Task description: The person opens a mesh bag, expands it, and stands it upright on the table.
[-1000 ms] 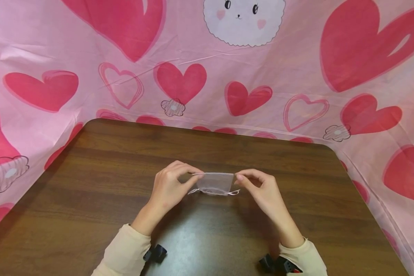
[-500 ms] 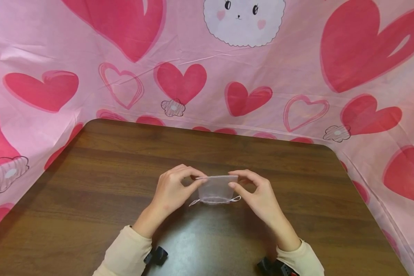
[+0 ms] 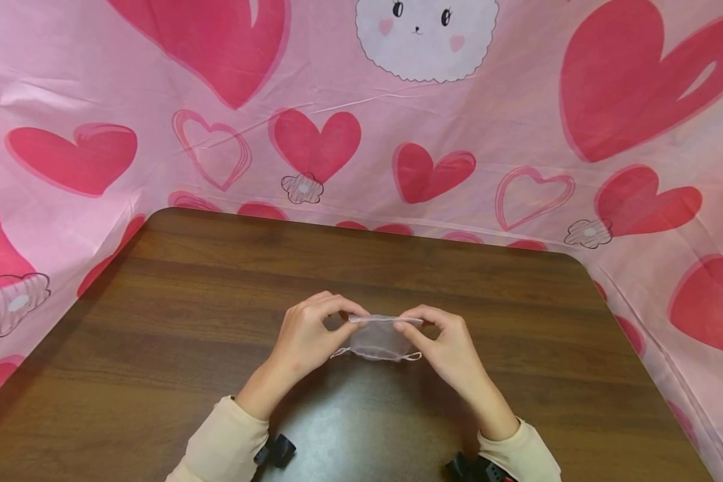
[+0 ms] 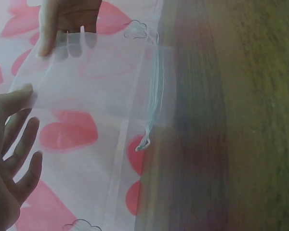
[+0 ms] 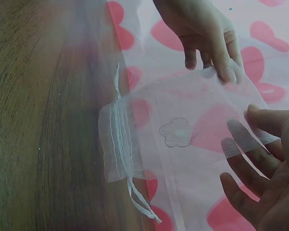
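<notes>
A small sheer white drawstring pouch [image 3: 381, 340] hangs between both hands above the table, its drawstring end downward. My left hand [image 3: 308, 335] pinches one upper corner between thumb and index finger. At the opposite corner, my right hand [image 3: 448, 348] pinches the edge, thumb in front. White cord loops [image 5: 143, 206] stick out at both sides of the gathered band. In the left wrist view, the pouch [image 4: 96, 72] is stretched flat and see-through; the left hand's other fingers [image 4: 24, 144] stay apart from it. Through the mesh in the right wrist view, some right-hand fingers [image 5: 243, 137] show behind it.
The brown wooden table [image 3: 217, 281] spreads under the hands. A pink cloth [image 3: 331, 80] printed with red hearts rises behind the table and along its sides. Black wrist devices [image 3: 277, 450] sit by both cream sleeves [image 3: 223, 438].
Both hands have lowered slightly toward the body and come closer together. The right fingers have shifted inward along the pouch's top edge, which now looks folded over a little.
</notes>
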Action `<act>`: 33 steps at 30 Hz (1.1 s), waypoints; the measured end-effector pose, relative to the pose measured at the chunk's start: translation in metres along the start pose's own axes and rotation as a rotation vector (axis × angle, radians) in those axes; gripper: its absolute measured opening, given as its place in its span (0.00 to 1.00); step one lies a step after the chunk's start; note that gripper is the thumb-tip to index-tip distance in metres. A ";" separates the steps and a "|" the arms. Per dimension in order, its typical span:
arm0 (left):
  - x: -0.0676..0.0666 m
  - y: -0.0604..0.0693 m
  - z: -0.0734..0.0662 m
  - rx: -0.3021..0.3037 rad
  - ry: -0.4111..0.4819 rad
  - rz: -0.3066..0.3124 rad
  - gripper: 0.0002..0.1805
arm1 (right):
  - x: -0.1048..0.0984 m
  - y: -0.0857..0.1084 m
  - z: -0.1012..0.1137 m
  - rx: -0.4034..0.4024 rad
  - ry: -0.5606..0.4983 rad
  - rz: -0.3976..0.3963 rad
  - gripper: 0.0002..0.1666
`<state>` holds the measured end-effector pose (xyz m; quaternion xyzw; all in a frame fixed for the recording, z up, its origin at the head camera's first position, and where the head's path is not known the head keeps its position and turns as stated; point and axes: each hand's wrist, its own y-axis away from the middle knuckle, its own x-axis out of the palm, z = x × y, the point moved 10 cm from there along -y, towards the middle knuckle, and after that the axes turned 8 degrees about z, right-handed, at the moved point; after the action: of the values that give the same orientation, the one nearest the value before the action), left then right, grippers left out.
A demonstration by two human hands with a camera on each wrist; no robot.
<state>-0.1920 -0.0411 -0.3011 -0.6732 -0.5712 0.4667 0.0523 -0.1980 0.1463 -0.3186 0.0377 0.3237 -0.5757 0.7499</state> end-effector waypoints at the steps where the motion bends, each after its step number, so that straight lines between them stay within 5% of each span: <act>1: 0.000 0.000 0.000 -0.003 -0.001 0.003 0.09 | 0.000 0.000 0.001 -0.004 0.001 -0.004 0.03; 15: 0.012 0.000 0.001 -0.062 0.026 0.141 0.12 | -0.001 0.000 0.003 -0.018 -0.011 -0.017 0.08; 25: 0.018 0.002 0.012 -0.183 0.158 0.215 0.07 | 0.007 0.000 0.006 -0.037 -0.019 0.047 0.09; 33: 0.022 0.001 0.004 -0.154 0.105 0.244 0.07 | 0.012 0.002 0.017 -0.094 0.001 0.080 0.15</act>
<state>-0.1957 -0.0256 -0.3161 -0.7631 -0.5158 0.3884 -0.0269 -0.1870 0.1300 -0.3119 0.0156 0.3491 -0.5295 0.7730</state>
